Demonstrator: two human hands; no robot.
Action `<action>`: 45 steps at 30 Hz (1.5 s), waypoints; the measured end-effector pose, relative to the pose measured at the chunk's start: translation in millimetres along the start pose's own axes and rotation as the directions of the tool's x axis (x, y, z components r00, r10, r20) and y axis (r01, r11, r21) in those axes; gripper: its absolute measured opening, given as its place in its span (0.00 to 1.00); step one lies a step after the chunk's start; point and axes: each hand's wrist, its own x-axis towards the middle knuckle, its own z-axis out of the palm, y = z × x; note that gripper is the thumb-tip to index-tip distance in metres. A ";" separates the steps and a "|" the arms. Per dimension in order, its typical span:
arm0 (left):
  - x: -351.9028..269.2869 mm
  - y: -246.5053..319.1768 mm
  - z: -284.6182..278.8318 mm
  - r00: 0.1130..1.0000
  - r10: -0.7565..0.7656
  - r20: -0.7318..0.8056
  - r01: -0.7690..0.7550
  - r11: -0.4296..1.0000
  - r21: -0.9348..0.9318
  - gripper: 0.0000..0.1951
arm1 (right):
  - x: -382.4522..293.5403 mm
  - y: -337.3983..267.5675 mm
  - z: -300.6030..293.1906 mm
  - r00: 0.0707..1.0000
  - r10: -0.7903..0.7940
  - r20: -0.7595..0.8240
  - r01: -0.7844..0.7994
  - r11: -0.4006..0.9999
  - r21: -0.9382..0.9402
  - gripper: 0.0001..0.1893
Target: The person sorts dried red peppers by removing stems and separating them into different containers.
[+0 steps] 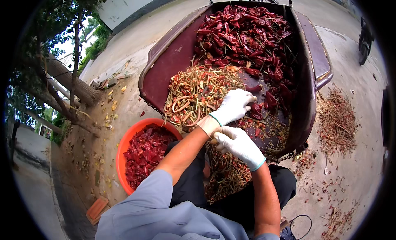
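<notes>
White knit gloves cover both of my hands. My left hand [236, 105] reaches over the cart bed, its fingers bent downward beside some dried red chili pieces [256, 111]. Whether it grips any of them is hidden. Just below its wrist is my right hand [236, 144], with thumb and fingers curled together by the left forearm. I cannot tell if it touches the forearm or holds something small. A heap of pale chili stems and scraps [201, 94] lies left of my left hand. Beyond it, whole dried red chilies [244, 36] fill the far end of the bed.
The maroon metal cart [173, 60] has raised side walls and a chain at its near edge. An orange basin [121, 159] of red chili pieces stands at left. Stem scraps [229, 175] lie between my legs, with another pile [337, 119] at right. A tree trunk [74, 82] rises at left.
</notes>
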 end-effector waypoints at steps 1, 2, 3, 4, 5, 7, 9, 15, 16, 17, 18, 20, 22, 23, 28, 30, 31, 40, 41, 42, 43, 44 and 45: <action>-0.5 0.1 4.6 0.999 0.039 -0.024 -0.038 0.999 0.021 0.14 | -0.4 -1.2 -0.3 1.000 0.014 -0.015 -0.015 1.000 -0.015 0.17; 1.9 -0.8 8.9 0.999 0.028 0.025 -0.029 0.998 0.051 0.13 | -0.7 -1.5 -1.4 0.999 0.017 -0.028 -0.018 1.000 -0.010 0.17; 7.0 -0.3 9.3 0.997 0.016 0.076 -0.022 0.996 0.082 0.12 | -1.0 -1.4 -3.5 0.999 0.019 -0.041 -0.019 1.000 -0.003 0.17; 9.8 0.3 9.2 0.992 0.003 0.126 -0.018 0.993 0.114 0.11 | -1.1 -1.0 -5.2 0.998 0.020 -0.054 -0.020 1.000 0.003 0.17; 10.3 1.5 8.9 0.995 -0.019 0.097 0.007 0.992 0.125 0.11 | -1.1 0.5 -6.2 0.998 0.025 -0.060 -0.024 1.000 0.017 0.17; 12.4 5.8 6.7 0.997 -0.062 0.039 0.055 0.988 0.144 0.09 | -1.5 2.4 -7.5 0.997 0.033 -0.074 -0.030 0.999 0.046 0.16; 10.2 5.7 -5.2 0.989 -0.123 -0.084 0.126 0.992 0.031 0.10 | -4.7 -6.6 -9.9 0.983 0.093 -0.161 -0.087 0.995 0.043 0.15; -2.7 20.4 -41.0 0.886 -0.464 -0.019 0.389 0.764 -0.515 0.13 | 4.5 7.4 -25.8 0.669 -0.155 -0.727 0.272 0.961 0.045 0.20; -5.3 27.3 -45.7 0.898 -0.441 -0.008 0.366 0.754 -0.546 0.13 | 7.1 9.4 -26.7 0.621 -0.220 -0.752 0.340 0.940 0.006 0.23; -8.7 34.2 -48.3 0.909 -0.417 0.003 0.342 0.742 -0.577 0.13 | 8.9 10.2 -27.2 0.567 -0.282 -0.774 0.404 0.914 -0.037 0.25; -13.5 38.3 -46.0 0.945 -0.324 -0.050 0.249 0.809 -0.533 0.13 | 6.1 3.3 -23.5 0.593 -0.224 -0.774 0.411 0.910 0.051 0.29; -19.5 46.3 -45.7 0.987 -0.164 0.000 0.149 0.898 -0.414 0.13 | 3.5 3.0 -25.9 0.601 -0.222 -0.768 0.372 0.928 0.023 0.22; -20.4 49.6 -49.0 0.993 -0.115 -0.002 0.098 0.851 -0.516 0.12 | 1.6 4.7 -29.4 0.621 -0.144 -0.771 0.430 0.884 0.181 0.15; -18.6 48.1 -54.5 0.972 -0.199 0.128 0.231 0.684 -0.692 0.10 | 6.7 19.0 -40.2 0.568 -0.174 -0.805 0.432 0.895 0.112 0.14; -17.6 15.5 -28.5 0.995 -0.099 0.012 0.100 0.987 -0.129 0.12 | -6.1 -0.8 -40.0 0.574 -0.108 -0.812 0.490 0.840 0.234 0.13; -19.9 12.6 -12.3 0.999 0.043 0.002 -0.043 0.995 0.089 0.14 | -9.4 -7.8 -39.0 0.540 -0.117 -0.834 0.479 0.857 0.189 0.13; -20.4 12.7 -5.9 0.998 0.051 0.030 -0.055 0.988 0.146 0.14 | -11.4 -9.9 -38.7 0.529 -0.126 -0.839 0.464 0.871 0.161 0.14; -11.6 15.0 -14.7 0.991 -0.115 0.064 0.106 0.985 0.135 0.07 | -18.2 -7.9 -45.3 0.575 -0.251 -0.779 0.267 0.957 -0.111 0.11; -14.4 13.8 -19.1 0.993 -0.111 0.026 0.108 0.990 0.091 0.07 | -17.6 -9.3 -44.5 0.578 -0.275 -0.768 0.228 0.958 -0.171 0.10; -15.9 14.3 -25.0 0.994 -0.105 -0.012 0.106 0.993 0.045 0.07 | -18.1 -14.6 -40.1 0.599 -0.243 -0.763 0.196 0.968 -0.155 0.10; -16.8 14.8 -29.7 0.994 -0.101 -0.050 0.101 0.995 -0.001 0.07 | -12.6 -1.1 -46.1 0.562 -0.411 -0.718 0.151 0.904 -0.399 0.13; -17.4 15.2 -32.5 0.994 -0.093 -0.058 0.090 0.995 -0.042 0.07 | -12.0 0.1 -46.1 0.536 -0.522 -0.664 0.084 0.815 -0.573 0.14; -19.6 15.1 -35.0 0.994 -0.089 -0.067 0.084 0.993 -0.082 0.07 | -10.2 -0.7 -42.8 0.522 -0.619 -0.586 0.013 0.693 -0.721 0.16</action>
